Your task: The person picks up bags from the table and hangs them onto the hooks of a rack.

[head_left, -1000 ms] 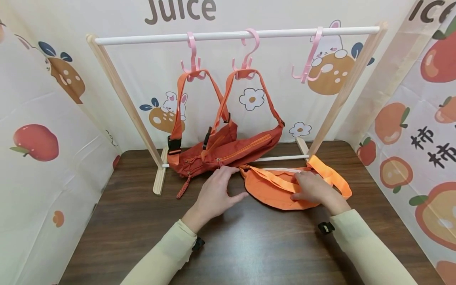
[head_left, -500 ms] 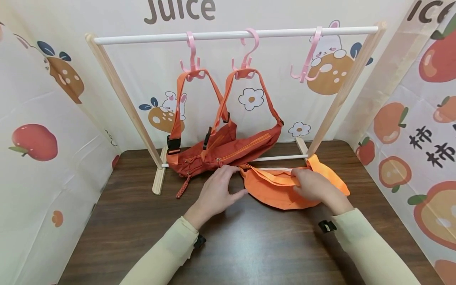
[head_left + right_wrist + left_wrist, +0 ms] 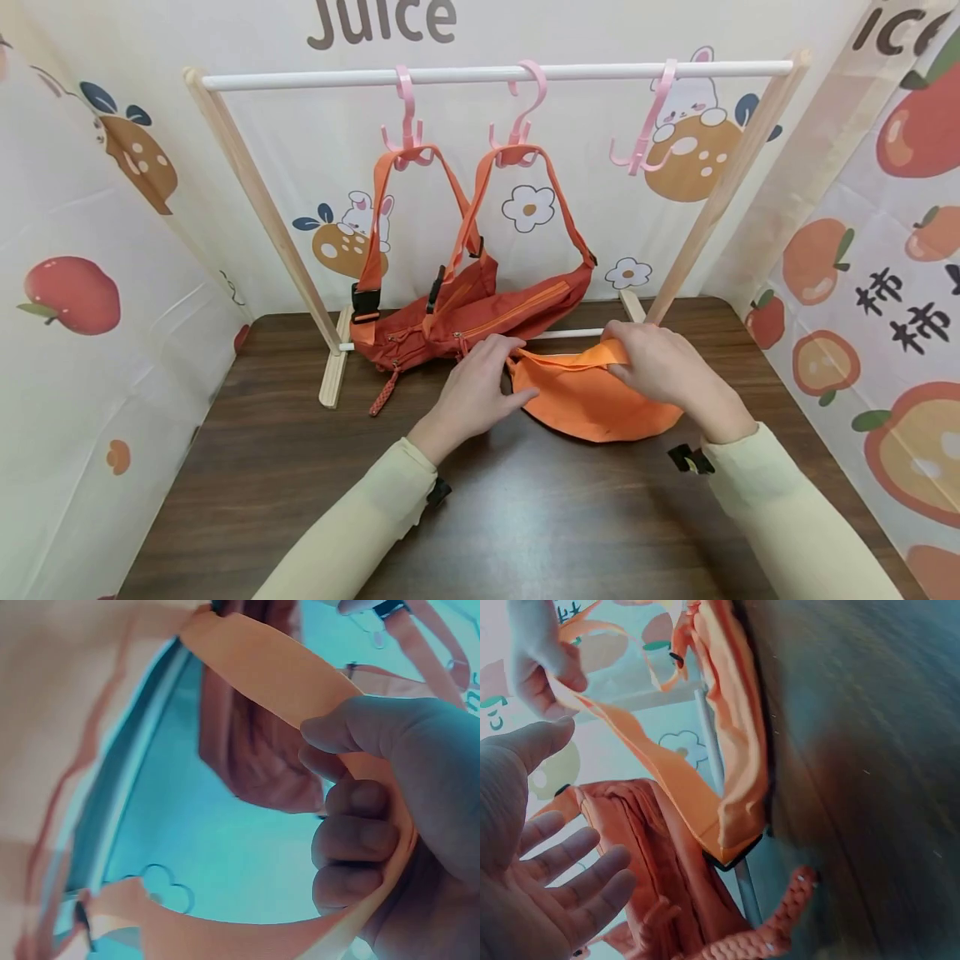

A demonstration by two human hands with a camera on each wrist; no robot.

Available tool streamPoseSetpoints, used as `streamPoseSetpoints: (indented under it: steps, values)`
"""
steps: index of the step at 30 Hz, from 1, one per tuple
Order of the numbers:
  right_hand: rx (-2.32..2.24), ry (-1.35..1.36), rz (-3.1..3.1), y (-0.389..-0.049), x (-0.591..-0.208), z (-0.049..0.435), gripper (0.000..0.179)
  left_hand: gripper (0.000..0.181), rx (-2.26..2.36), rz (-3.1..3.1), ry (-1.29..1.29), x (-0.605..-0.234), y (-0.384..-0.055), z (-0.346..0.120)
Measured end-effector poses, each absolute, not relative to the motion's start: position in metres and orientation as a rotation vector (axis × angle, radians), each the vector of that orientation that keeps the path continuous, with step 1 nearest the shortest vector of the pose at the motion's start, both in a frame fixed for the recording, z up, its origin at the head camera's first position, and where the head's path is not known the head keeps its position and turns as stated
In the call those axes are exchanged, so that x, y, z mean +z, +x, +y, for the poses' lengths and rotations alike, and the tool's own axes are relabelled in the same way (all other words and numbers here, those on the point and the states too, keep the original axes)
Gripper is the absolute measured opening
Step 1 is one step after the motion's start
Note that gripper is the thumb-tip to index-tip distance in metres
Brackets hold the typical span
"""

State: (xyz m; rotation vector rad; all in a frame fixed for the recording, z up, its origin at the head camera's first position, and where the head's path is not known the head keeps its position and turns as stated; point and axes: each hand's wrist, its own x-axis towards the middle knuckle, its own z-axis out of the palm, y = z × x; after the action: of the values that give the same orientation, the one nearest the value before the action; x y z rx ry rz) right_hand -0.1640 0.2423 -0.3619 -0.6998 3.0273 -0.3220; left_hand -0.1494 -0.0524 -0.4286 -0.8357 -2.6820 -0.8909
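On the table lies a bright orange waist bag (image 3: pixel 592 404), flat side toward me. My right hand (image 3: pixel 660 362) grips its strap (image 3: pixel 270 667), with the fingers curled round the webbing in the right wrist view. The strap rises in a loop off the bag. My left hand (image 3: pixel 480 396) is beside the bag's left end, its fingers loosely spread and holding nothing in the left wrist view. Behind it, two rust-red waist bags (image 3: pixel 517 312) hang by their straps from pink hooks (image 3: pixel 407 117), their bodies low at the table.
A rack with a white rail (image 3: pixel 315 80) and wooden legs (image 3: pixel 705 200) spans the back. A third pink hook (image 3: pixel 648 125) hangs at its right. Printed cloth walls (image 3: pixel 75 450) enclose the dark wooden table (image 3: pixel 525 533). A braided zipper pull (image 3: pixel 384 393) hangs at the left.
My right hand has lifted up and back from the orange bag, drawing its strap along from the right. My left hand has shifted slightly right and up.
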Motion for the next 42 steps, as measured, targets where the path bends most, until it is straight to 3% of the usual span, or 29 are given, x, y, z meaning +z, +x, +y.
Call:
streamPoseSetpoints:
  steps: [15, 23, 28, 38, 42]
  values:
    - [-0.388, -0.883, 3.070, -0.152, -0.321, 0.216, 0.029, 0.078, -1.068, -2.660, -0.923, -0.409, -0.154, -0.005]
    - [-0.515, -0.966, 3.031, -0.151, -0.309, 0.199, 0.044, 0.063, -1.493, -2.515, -0.928, -0.405, -0.155, 0.008]
    - [-0.567, -1.053, 3.027, -0.155, -0.312, 0.196, 0.043, 0.052, -1.702, -2.448, -0.847, -0.401, -0.154, 0.009]
    - [-0.807, -1.011, 2.934, -0.174, -0.328, 0.224, 0.042, 0.019, -1.676, -2.456, -0.675, -0.396, -0.159, -0.009]
    - [-0.895, -0.961, 2.937, -0.184, -0.336, 0.242, 0.040, 0.018, -1.628, -2.476, -0.636, -0.393, -0.160, -0.018]
